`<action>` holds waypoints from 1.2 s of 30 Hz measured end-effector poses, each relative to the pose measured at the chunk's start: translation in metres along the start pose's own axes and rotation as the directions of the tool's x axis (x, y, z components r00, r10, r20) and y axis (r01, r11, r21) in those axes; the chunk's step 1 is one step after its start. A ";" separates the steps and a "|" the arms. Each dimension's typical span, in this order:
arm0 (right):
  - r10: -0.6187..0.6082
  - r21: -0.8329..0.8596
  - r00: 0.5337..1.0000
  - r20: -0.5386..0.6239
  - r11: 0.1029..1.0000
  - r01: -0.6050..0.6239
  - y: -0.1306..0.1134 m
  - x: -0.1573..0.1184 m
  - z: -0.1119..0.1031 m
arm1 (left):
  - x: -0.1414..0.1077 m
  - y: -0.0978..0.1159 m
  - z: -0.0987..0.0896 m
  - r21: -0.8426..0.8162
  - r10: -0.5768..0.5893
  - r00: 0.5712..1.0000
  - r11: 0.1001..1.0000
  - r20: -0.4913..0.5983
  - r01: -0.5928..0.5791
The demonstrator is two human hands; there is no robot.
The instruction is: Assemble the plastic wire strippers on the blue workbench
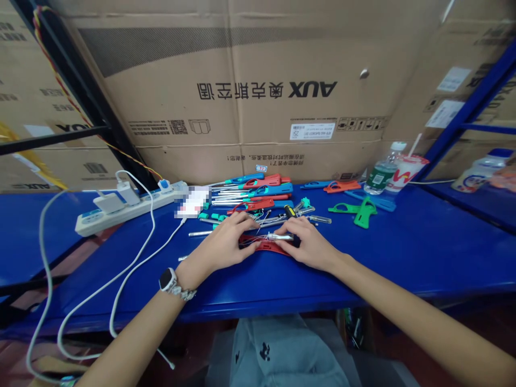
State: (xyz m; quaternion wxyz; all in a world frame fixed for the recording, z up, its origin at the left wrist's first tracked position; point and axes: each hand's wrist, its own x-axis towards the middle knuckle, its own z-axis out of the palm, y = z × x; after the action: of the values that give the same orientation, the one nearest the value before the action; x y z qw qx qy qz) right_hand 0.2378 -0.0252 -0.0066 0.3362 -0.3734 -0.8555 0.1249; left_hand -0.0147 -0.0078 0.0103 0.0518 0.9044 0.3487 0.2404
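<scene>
Between my two hands lies a red plastic shell [271, 246], which looks like half of a long-nosed lighter's casing. My left hand [226, 241] has its fingers closed around the shell's left end, with thin wires by the fingertips. My right hand [312, 243] pinches a small clear tube [281, 236] with a metal-looking part, just above the shell. The right fingers hide the tube's far end. Just behind the hands, a black-and-yellow handle [290, 212] points up among loose clear tubes and teal pieces.
Behind the hands lie long lighters in blue [278, 188] and red. Green shells [365, 213] rest to the right, near a water bottle [379, 174] and a paper cup [403, 172]. A power strip [133, 207] with white cables runs along the left. Cardboard [258, 48] stands behind the blue table [363, 269].
</scene>
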 end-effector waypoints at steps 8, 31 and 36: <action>-0.003 -0.013 1.000 -0.021 1.000 0.003 0.001 0.001 -0.002 | 0.011 -0.011 -0.004 -0.067 -0.032 0.987 0.997 0.159 0.043; 0.003 -0.118 0.993 0.120 0.993 0.011 0.001 -0.006 -0.007 | -0.004 -0.014 0.009 0.034 0.008 0.999 0.999 0.046 -0.009; 0.039 -0.175 0.992 0.124 0.985 -0.017 0.000 -0.008 -0.010 | -0.009 -0.004 0.004 0.031 -0.004 0.998 1.000 0.068 0.001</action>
State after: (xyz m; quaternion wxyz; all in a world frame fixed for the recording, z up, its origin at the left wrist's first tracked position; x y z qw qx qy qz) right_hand 0.2487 -0.0311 -0.0026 0.2456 -0.4044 -0.8775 0.0782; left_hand -0.0207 -0.0109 0.0020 0.0500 0.9124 0.3515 0.2037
